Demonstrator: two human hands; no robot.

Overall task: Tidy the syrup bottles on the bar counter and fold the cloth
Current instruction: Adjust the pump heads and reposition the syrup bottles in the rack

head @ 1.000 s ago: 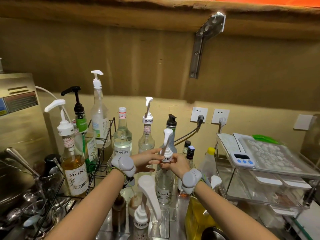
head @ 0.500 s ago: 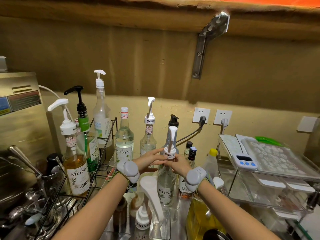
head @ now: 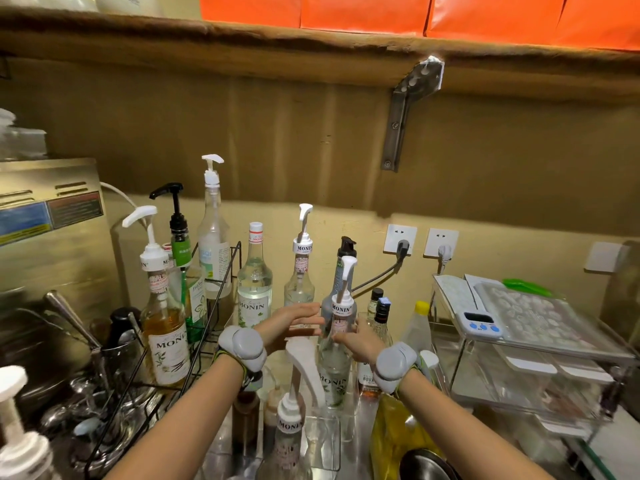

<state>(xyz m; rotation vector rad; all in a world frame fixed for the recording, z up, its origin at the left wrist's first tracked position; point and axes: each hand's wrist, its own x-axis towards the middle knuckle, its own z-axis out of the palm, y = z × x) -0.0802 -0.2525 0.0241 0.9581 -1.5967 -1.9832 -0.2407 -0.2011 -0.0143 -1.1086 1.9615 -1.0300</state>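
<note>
Step in hand: bottle tidying. Left hand (head: pixel 291 320), fingers straight, holds nothing, just left of the clear glass Monin syrup bottle with white pump (head: pixel 337 355). Right hand (head: pixel 360 341) touches its neck; grip unclear. Next: seat it upright in line. Cloth unseen.

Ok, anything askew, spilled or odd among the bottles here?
No spill or damage shows. The pump spouts point different ways, and the clear pump bottle at the hands stands in front of the back row. The right hand touches its neck; the left hand is open beside it.
</note>
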